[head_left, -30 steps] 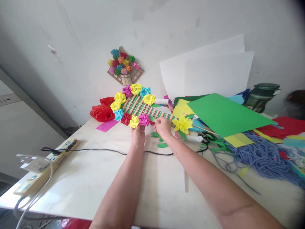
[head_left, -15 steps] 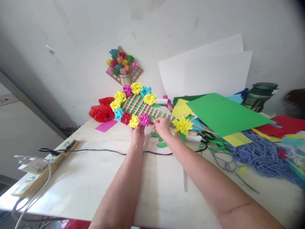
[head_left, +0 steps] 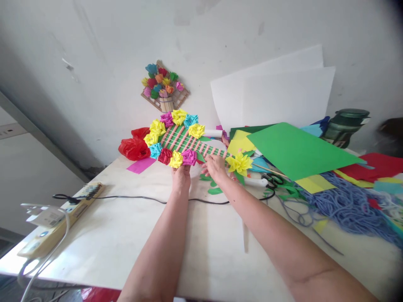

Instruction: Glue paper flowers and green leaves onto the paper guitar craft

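Observation:
A guitar-shaped paper craft (head_left: 180, 139) is tilted above the table, its green face crossed by pink bars and pale strings. Yellow, blue, red and magenta paper roses edge its body. My left hand (head_left: 181, 178) grips the body's lower edge, its fingers partly hidden behind the craft. At the neck's lower edge is my right hand (head_left: 216, 167), its loosely bent fingers apart; whether they touch the neck is unclear. A yellow paper flower (head_left: 239, 163) with green leaves sits at the neck's end. Below lie green paper leaves (head_left: 215, 191).
A black cord (head_left: 132, 197) runs across the table from the power strip (head_left: 59, 224). Scissors (head_left: 273, 181), green paper (head_left: 302, 149) and blue yarn (head_left: 343, 209) lie on the right. A red plastic bag (head_left: 134, 144) and a flower ornament (head_left: 163, 86) are behind the craft.
The craft has shifted slightly left relative to the table. My right hand's fingers have loosened and spread from a pinch near the neck. My left hand keeps its grip.

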Motion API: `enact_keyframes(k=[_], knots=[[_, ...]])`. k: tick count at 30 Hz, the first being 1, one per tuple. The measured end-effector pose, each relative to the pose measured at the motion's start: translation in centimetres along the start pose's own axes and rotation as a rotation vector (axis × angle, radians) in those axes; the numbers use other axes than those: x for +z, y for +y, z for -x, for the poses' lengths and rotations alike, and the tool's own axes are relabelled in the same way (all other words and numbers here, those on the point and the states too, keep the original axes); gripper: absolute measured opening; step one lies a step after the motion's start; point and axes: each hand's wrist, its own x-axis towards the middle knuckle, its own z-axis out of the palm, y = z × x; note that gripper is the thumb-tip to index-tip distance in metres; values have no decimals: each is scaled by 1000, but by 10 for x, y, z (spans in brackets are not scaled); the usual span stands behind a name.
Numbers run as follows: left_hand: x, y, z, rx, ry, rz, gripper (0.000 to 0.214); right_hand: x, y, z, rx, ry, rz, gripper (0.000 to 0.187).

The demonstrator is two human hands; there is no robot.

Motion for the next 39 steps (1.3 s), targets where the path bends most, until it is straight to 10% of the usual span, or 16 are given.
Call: enact_keyframes(k=[19, 39], knots=[[2, 2, 1, 25, -14, -10, 47, 1, -10, 12, 300, -96, -720, 14], [3, 3, 2, 16, -22, -33, 49, -2, -9, 5, -2, 34, -87, 27]])
